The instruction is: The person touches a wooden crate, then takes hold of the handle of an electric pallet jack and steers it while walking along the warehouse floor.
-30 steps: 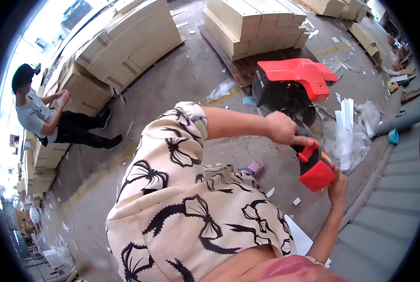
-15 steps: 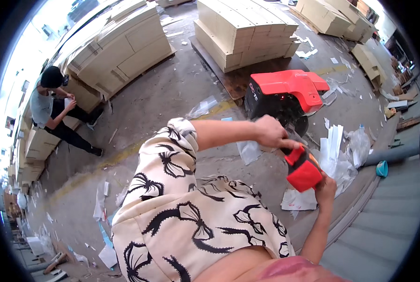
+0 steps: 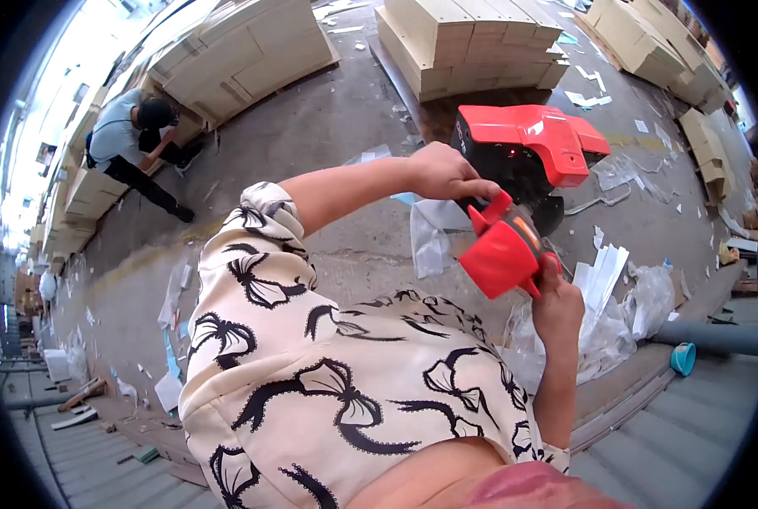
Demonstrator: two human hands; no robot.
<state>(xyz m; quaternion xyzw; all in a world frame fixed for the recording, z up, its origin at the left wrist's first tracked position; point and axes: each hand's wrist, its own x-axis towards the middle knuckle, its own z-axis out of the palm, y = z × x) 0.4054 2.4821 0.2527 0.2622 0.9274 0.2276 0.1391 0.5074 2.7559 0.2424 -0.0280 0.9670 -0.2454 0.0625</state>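
Note:
Both my hands are closed on the red-and-black control handle of an electric pallet truck. My left hand grips its far left side, the thumb lying along a red grip loop. On the near right side my right hand is wrapped around the other grip, its fingers partly hidden. The handle is tilted toward me and turned. Just beyond it stands the truck's body, with a red cover, black lower housing and a small lit red light.
Stacked cream-coloured panels sit on a pallet behind the truck. More stacks stand left, where a co-worker bends forward. Plastic film and paper scraps litter the floor on the right, near a pipe and a teal bucket.
The handle has swung left in view with both hands still on it, my left hand going up and left. The co-worker has bent lower. My view has shifted slightly.

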